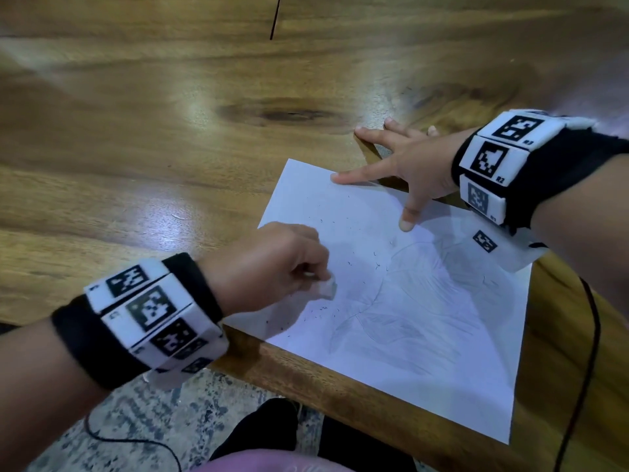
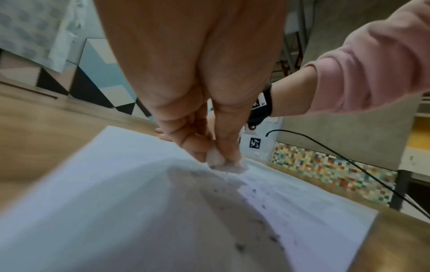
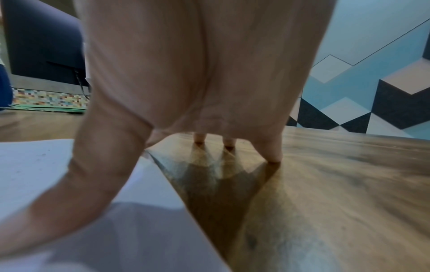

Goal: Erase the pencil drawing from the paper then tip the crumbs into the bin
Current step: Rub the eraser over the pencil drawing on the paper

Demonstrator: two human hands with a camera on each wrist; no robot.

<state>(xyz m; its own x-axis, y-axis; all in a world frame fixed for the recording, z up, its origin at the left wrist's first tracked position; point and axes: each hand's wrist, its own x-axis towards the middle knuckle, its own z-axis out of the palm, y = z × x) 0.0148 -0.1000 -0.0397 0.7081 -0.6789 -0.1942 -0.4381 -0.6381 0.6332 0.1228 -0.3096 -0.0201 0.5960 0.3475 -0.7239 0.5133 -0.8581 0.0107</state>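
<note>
At the near corner of the table: we found the paper (image 1: 425, 335) lying flat on the wooden table (image 1: 170, 148), its near edge just at the table's edge, above the floor.
Eraser: our left hand (image 1: 272, 264) pinched the small white eraser (image 1: 327, 287) between thumb and curled fingertips, its tip down on the left part of the sheet.
Bracing hand: our right hand (image 1: 408, 165) lay spread, fingers straight and apart; the thumb and forefinger pressed on the sheet's far edge, the other fingers on bare wood beside it.
Drawing: faint grey pencil shading covered the middle and right of the sheet, so we judged the erasing far from finished.
Crumbs: dark crumbs (image 1: 326, 311) lay scattered loose over the sheet, thickest just beside the eraser.
Paper's handling: we judged it light, thin and floppy, apt to slide or crumple under rubbing unless pinned.
Where to hold the paper: for tipping, we thought two opposite edges best, bowing the sheet into a shallow trough so the crumbs ran to one end.
Eraser's handling: small, soft and grippy, we reckoned; a pinch low near the working tip suited it.
Bin: we saw none in any view.
</note>
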